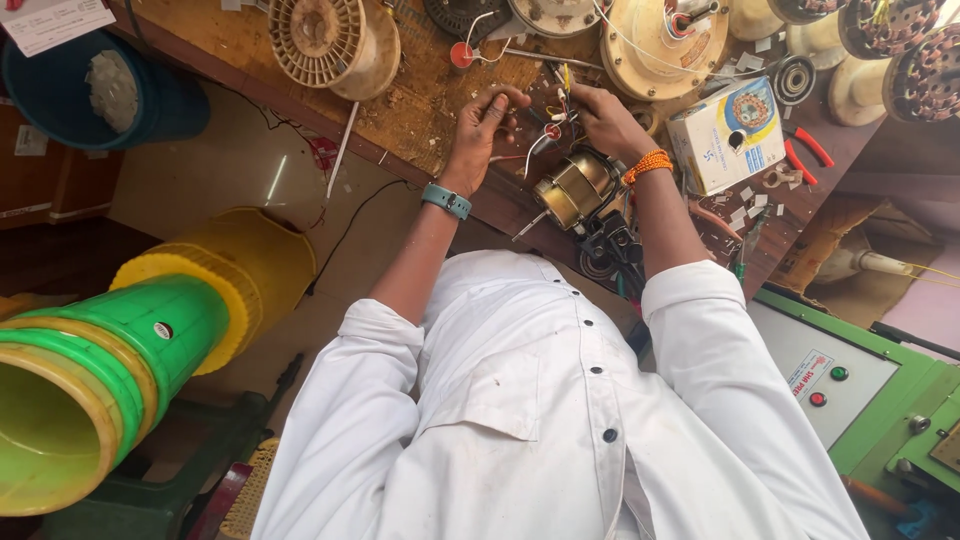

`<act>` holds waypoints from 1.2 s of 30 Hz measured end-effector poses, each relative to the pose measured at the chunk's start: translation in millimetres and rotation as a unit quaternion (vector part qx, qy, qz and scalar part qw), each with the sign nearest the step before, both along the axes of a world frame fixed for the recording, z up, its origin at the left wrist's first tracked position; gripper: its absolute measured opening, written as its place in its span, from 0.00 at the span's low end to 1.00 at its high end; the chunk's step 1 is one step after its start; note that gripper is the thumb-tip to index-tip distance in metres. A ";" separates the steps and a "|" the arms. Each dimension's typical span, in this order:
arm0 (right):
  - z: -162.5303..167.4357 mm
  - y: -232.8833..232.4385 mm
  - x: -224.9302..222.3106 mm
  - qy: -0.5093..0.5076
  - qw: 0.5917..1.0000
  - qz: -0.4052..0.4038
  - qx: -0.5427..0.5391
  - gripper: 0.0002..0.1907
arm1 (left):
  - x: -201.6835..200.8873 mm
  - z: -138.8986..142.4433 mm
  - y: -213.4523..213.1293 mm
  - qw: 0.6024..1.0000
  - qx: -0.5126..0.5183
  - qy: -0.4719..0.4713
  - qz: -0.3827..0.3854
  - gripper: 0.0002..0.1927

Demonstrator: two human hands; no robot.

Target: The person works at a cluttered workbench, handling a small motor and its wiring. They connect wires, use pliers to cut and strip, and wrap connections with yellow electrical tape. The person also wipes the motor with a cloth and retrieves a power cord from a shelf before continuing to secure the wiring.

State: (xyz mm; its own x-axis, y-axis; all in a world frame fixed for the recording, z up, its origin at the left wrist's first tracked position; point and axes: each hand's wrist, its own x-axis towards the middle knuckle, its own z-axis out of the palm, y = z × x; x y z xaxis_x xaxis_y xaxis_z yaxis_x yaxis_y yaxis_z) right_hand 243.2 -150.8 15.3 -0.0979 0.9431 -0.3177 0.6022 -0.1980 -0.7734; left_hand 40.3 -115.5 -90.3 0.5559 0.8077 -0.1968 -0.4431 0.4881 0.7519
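My left hand and my right hand reach over a wooden workbench. Between them runs a bundle of thin coloured wires, and the fingers of both hands pinch it. The wires lead down to a small brass-coloured motor with a shaft, lying at the bench edge just below my hands. A teal watch is on my left wrist and an orange thread band on my right wrist. I wear a white shirt.
Pale plastic spools and wound motor parts line the bench's far side. A printed cardboard box and red-handled pliers lie right of my hands. Stacked green and yellow stools stand at left; a green machine panel at right.
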 end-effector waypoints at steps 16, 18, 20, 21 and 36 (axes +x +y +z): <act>11.5 -16.1 9.4 -0.131 0.985 -0.099 0.045 0.09 | 8.2 0.5 -25.2 0.907 0.367 0.207 -0.027 0.23; 18.2 -29.7 15.8 -0.086 0.989 -0.110 0.042 0.10 | 4.8 -0.5 -29.0 0.921 0.308 0.227 -0.074 0.26; 24.2 -46.2 21.1 -0.016 0.989 -0.145 0.019 0.15 | 1.2 0.9 -29.3 0.923 0.297 0.227 -0.095 0.25; 25.9 -54.5 21.9 -0.011 0.991 -0.130 0.034 0.16 | -0.2 1.8 -30.8 0.924 0.290 0.227 -0.105 0.25; 17.0 -118.2 21.5 0.030 0.930 -0.364 0.034 0.06 | 7.5 7.4 -32.3 0.748 0.568 0.339 -0.064 0.22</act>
State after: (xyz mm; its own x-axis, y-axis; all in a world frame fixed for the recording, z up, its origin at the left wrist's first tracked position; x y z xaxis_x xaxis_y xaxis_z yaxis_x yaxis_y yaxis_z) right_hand 264.6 -268.9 32.3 0.5585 0.7849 -0.2686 0.2839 -0.4851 -0.8271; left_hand 47.8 -147.8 -82.9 0.7259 0.6169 0.3041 0.2225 -0.6290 0.7449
